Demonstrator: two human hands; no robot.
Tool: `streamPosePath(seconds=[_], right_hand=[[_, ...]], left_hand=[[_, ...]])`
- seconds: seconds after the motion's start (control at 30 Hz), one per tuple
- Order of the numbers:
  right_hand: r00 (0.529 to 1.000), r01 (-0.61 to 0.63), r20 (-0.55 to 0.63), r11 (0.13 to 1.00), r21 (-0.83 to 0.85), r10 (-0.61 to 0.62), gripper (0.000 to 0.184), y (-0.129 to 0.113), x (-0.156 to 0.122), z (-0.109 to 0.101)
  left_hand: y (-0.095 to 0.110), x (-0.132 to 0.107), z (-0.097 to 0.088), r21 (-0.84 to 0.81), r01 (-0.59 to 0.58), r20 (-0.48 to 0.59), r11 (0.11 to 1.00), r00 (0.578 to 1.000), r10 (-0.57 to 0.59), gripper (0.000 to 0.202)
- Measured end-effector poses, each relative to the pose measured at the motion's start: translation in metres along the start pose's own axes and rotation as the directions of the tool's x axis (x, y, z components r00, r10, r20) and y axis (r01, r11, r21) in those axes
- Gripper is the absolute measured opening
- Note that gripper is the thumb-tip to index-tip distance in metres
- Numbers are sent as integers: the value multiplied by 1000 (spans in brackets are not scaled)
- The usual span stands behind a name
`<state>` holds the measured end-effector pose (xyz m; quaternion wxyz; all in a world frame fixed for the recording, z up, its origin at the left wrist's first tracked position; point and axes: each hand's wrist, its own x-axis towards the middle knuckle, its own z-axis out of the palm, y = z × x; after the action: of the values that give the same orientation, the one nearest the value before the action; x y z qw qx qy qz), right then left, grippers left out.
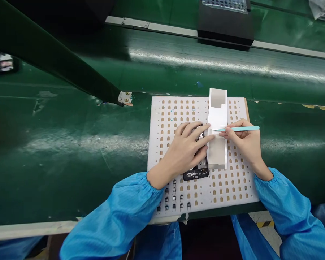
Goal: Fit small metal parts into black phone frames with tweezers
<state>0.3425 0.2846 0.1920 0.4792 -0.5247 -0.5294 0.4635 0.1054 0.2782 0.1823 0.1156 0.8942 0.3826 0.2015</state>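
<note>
My left hand (188, 148) lies spread, palm down, across a black phone housing (196, 175), covering much of it. Its index and middle fingertips touch the left edge of a white backing strip (217, 117) that carries grey sticker patches (216, 150). Between the fingers of my right hand (242, 139) is a pair of turquoise tweezers (243, 128), pointing left. The tweezer tips rest at the strip, close to my left fingertips; whether they pinch anything is too small to tell. Phone and strip both lie on a white perforated tray (203, 200).
Small metal parts (174, 198) sit in slots at the tray's lower left. The tray lies on a green bench (70, 173). A dark slanted post (78, 70) comes down left of the tray. Behind, a black box (224, 29) stands by a metal rail (173, 29).
</note>
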Motion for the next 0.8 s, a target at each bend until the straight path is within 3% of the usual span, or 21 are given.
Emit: streamPosePath(seconds=[0.53,0.8], right_hand=[[999,-14,30,999,-29,15,32,2,2,3],[999,43,10,999,-14,-43,32,1,1,5]], left_hand=[[-1,-2,3,-11,28,-17,1000,999,-28,39],[-1,-1,6,-42,40,-16,998,999,-41,41]])
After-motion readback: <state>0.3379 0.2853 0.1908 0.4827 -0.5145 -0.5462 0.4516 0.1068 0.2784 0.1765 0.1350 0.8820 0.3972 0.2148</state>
